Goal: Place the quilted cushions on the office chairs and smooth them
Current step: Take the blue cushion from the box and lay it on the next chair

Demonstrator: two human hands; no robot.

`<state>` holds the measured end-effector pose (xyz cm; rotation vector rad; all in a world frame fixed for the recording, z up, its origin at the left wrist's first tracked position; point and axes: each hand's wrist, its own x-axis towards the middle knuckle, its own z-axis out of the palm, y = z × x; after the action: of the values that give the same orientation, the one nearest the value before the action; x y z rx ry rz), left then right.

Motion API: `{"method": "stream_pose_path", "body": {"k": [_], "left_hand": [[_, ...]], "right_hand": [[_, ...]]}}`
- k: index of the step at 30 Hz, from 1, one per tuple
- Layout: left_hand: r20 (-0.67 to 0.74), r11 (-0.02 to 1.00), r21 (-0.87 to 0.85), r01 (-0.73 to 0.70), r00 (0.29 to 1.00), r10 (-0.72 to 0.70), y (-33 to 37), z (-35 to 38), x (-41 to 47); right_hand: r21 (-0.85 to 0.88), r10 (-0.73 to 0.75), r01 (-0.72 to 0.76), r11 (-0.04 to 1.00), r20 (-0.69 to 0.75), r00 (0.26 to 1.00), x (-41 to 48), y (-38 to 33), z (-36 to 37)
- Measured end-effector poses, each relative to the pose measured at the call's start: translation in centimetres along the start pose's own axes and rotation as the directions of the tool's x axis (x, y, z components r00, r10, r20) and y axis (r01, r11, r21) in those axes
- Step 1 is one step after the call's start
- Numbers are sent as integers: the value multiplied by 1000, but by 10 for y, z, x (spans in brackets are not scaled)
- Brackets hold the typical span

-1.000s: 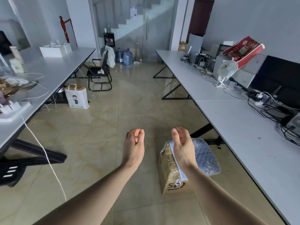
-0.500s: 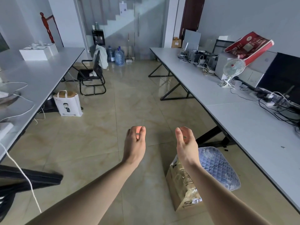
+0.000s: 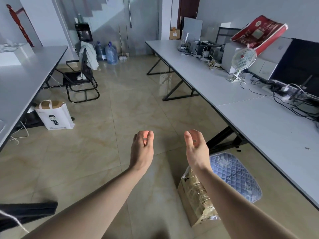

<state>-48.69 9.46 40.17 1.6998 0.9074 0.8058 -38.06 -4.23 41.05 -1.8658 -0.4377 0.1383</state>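
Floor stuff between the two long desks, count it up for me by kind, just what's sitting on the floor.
Quilted cushion: 1, lying on the box
Cardboard box: 1
Office chair: 1
Paper bag: 1
Water jugs: 2, by the glass wall
Total: 6
Both hands are empty.

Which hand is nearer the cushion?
Right. The right hand hangs empty just above and left of the cushion, which lies on a box. The left hand is farther left, over bare floor.
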Motion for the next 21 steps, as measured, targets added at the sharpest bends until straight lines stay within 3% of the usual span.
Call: {"method": "stream_pose_path", "body": {"k": [13, 21], "left_hand": [[143, 999, 32, -19, 990, 15, 23, 142, 102], [248, 995, 98, 9, 968, -33, 12, 238, 135]], "right_hand": [[14, 67, -66, 998, -99, 993, 145, 43, -28], [16, 182, -182, 983, -176, 967, 205, 102, -61]]}}
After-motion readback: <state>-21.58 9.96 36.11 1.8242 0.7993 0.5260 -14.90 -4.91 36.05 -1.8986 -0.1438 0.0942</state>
